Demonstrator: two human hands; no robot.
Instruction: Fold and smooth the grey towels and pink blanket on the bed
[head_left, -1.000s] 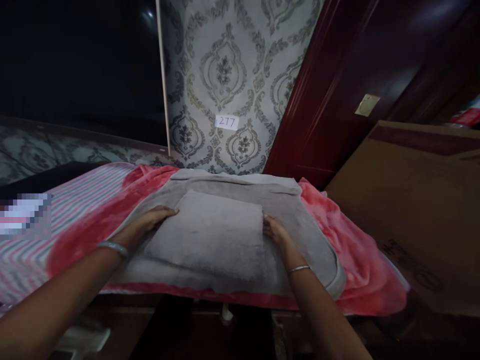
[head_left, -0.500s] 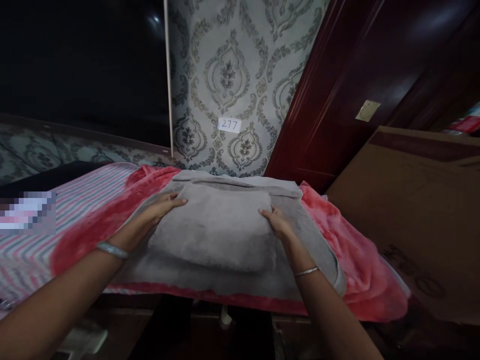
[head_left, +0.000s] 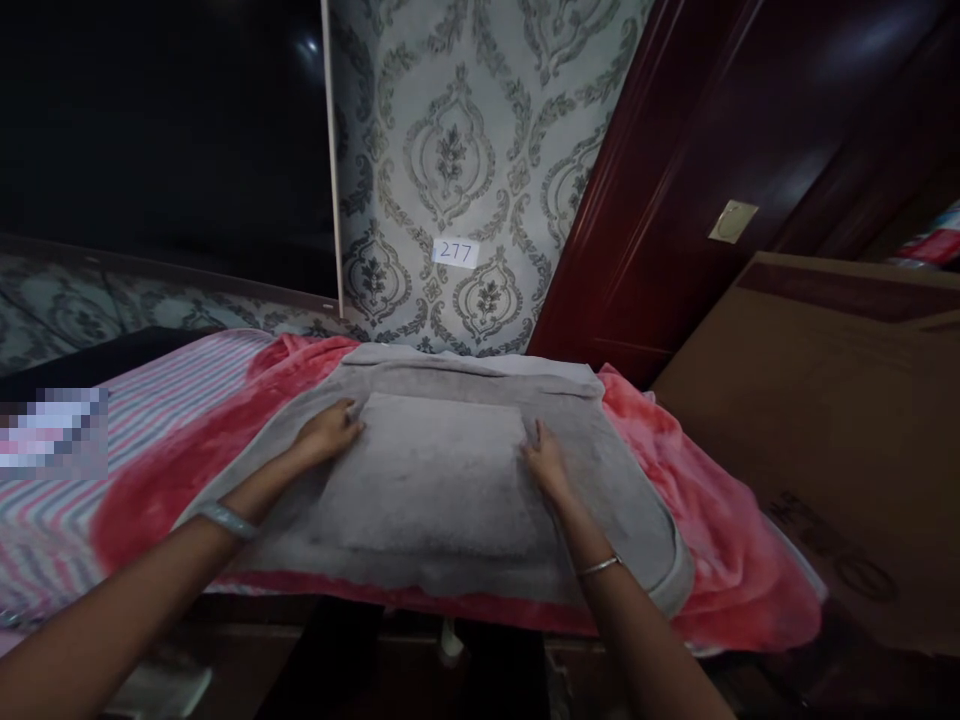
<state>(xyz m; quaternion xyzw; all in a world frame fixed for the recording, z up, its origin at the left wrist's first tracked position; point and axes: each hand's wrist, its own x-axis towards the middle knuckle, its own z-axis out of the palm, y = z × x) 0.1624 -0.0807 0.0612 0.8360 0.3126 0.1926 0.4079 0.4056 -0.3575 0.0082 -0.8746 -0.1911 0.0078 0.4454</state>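
Note:
A folded light grey plush cloth (head_left: 439,470) lies flat as a rough rectangle on a larger grey plush blanket (head_left: 600,480). My left hand (head_left: 328,434) rests at the cloth's left edge, its thumb and forefinger a little apart. At the right edge is my right hand (head_left: 546,462), thumb and forefinger also parted. Neither hand visibly pinches the fabric; the lower fingers of both are partly hidden.
Beneath the grey blanket spreads a red plush blanket (head_left: 739,560), over a striped sheet (head_left: 187,375) at left. A large cardboard box (head_left: 832,430) stands at right. Behind are a television (head_left: 165,150), a patterned wall (head_left: 450,120) and a dark red door (head_left: 660,190).
The folded cloth, bulging with my thumbs on its sides, now lies lower and flatter. My hands have loosened from its edges, the left one shifting slightly down.

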